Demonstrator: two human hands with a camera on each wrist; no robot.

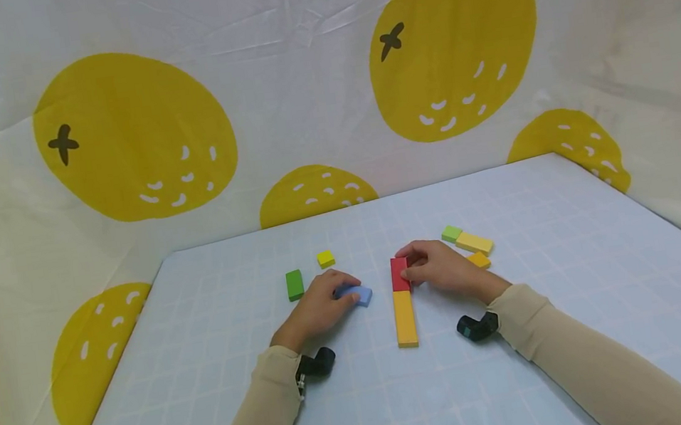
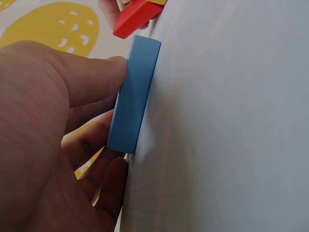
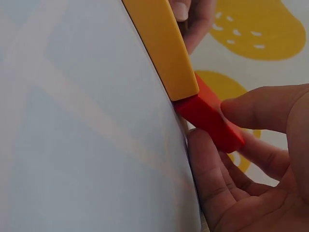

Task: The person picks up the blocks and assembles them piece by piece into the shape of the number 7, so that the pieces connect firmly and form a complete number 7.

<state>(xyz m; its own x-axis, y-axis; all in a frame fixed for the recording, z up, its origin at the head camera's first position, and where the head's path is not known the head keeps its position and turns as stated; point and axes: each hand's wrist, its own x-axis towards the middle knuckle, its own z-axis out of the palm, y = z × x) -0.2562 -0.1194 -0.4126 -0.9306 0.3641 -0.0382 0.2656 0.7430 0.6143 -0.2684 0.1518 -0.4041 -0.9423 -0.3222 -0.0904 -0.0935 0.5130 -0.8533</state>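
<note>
Thumb and fingers of my left hand (image 1: 320, 303) pinch a blue block (image 1: 363, 296) low over the table, left of the middle. In the left wrist view the thumb presses one long edge of that blue block (image 2: 135, 96), with fingers behind it. My right hand (image 1: 445, 269) holds a red block (image 1: 399, 274) between thumb and fingers. One end of the red block meets the far end of a long orange-yellow block (image 1: 405, 320), making a straight line. The right wrist view shows the red block (image 3: 212, 121) against the end of the orange-yellow block (image 3: 166, 53).
A dark green block (image 1: 295, 285) and a small yellow block (image 1: 326, 259) lie beyond the left hand. Behind the right hand are a light green block (image 1: 451, 233), a pale yellow block (image 1: 474, 243) and an orange block (image 1: 480, 261). A fruit-print sheet (image 1: 302, 117) hangs behind the table (image 1: 207, 374).
</note>
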